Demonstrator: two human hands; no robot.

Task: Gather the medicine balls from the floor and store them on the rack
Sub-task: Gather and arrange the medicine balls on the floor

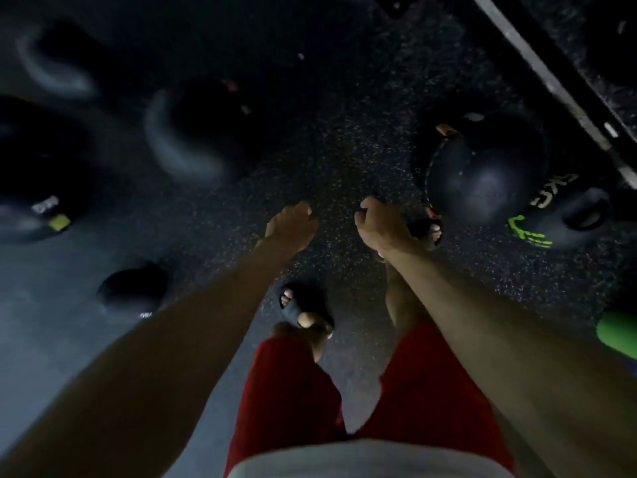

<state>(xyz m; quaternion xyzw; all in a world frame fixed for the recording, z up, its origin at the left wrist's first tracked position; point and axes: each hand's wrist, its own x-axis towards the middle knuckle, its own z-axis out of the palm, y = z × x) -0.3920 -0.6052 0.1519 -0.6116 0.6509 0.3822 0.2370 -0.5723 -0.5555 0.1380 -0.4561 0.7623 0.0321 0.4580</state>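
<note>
Several black medicine balls lie on the dark speckled floor. The sharpest is a large ball marked 5KG with green print (489, 181), ahead to the right. Blurred balls sit at the left: one in the middle left (193, 132), one at the far left edge (31, 174), and a small one (132, 291) nearer me. My left hand (291, 225) and my right hand (379, 222) hang over bare floor between the balls, fingers loosely curled, holding nothing. The right hand is a short way left of the 5KG ball.
A grey metal bar (551, 77) runs diagonally across the top right corner. A bright green object (617, 332) shows at the right edge. My feet in dark sandals (306, 308) stand below the hands. The view is dim and motion-blurred.
</note>
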